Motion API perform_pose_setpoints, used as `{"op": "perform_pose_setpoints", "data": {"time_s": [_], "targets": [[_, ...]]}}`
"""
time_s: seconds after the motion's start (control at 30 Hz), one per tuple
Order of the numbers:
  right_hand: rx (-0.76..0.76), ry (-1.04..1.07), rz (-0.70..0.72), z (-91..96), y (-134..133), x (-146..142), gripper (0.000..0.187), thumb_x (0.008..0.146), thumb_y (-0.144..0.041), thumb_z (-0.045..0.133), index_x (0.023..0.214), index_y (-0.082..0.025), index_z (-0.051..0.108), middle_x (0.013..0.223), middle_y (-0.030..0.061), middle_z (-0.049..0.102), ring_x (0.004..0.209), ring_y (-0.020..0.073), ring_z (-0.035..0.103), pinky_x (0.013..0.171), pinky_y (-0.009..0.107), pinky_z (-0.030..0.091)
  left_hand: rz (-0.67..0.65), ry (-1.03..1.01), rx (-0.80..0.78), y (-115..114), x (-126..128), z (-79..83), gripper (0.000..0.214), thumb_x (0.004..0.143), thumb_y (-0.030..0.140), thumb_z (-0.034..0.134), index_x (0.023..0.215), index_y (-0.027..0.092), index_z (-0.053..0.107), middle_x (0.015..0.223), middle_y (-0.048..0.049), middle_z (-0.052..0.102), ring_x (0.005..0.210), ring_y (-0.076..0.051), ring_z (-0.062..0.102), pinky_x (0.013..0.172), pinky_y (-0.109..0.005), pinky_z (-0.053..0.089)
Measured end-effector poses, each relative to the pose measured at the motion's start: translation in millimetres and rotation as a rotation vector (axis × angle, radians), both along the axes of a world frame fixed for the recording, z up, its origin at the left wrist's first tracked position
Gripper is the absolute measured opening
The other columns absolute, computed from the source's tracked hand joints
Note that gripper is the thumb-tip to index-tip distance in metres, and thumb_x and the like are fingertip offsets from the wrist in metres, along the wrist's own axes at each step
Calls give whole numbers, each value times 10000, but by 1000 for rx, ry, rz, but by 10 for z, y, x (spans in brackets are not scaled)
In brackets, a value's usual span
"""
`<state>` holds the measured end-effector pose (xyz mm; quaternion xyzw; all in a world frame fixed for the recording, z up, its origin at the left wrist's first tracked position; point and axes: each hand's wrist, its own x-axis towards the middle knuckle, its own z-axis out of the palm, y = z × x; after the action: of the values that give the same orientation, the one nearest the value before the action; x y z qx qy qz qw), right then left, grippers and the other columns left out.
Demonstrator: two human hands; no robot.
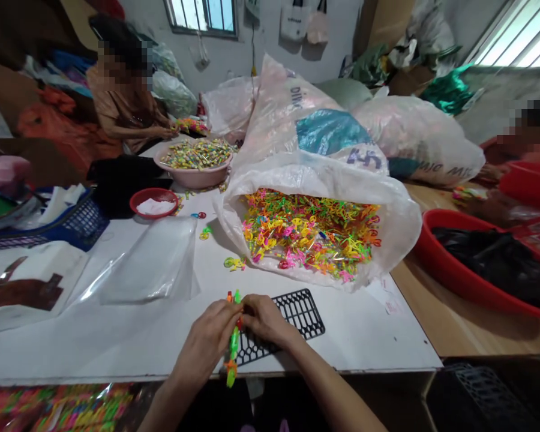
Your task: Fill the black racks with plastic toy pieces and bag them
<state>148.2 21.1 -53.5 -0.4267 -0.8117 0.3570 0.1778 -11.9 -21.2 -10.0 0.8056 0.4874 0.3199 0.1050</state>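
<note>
Looking down from my head camera, my left hand [204, 342] and right hand [265, 318] meet on one green-and-orange plastic piece [233, 342], which stands tilted just above a black plastic grid [297, 318]. Both grips are narrow, closed on the piece, though my fingers hide exactly how it sits between them. This work goes best with steady fingertip pressure and the piece kept clear of the grid's edge.

I count two hands, one piece in them, and one grid. Ahead lie one open white sack [317, 240] heaped with colourful plastic pieces [310, 234], one pink basin [197, 171], one small red dish [153, 203], and one red tub [468, 258]. One co-worker [117, 102] sits across the white table [342, 354]; another person [526, 138] shows at the right edge.
</note>
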Motion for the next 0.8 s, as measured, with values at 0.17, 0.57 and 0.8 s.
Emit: {"op": "perform_pose_setpoints", "data": {"time_s": [0.17, 0.57, 0.8], "targets": [[300, -129, -144, 229, 548, 222, 238, 857, -204, 511, 1086, -183, 570, 1061, 64, 591, 930, 163, 539, 779, 259, 413, 29, 44, 45, -58, 4, -1, 192, 899, 232, 420, 977, 185, 589, 881, -33, 623, 851, -141, 591, 798, -265, 487], [494, -525, 22, 290, 166, 287, 159, 866, -161, 479, 991, -162, 579, 952, 86, 579, 907, 212, 496, 768, 325, 397, 8, 120, 93, -138, -271, -29, 157, 894, 215, 452, 947, 189, 597, 879, -24, 650, 844, -121, 593, 800, -233, 471], [331, -460, 57, 477, 452, 325, 229, 876, -233, 487, 1088, -180, 555, 1085, 86, 531, 965, 185, 520, 784, 267, 406, -29, 143, 107, -188, -336, 73, 183, 897, 237, 445, 936, 185, 616, 856, -20, 663, 812, -116, 605, 766, -223, 483]]}}
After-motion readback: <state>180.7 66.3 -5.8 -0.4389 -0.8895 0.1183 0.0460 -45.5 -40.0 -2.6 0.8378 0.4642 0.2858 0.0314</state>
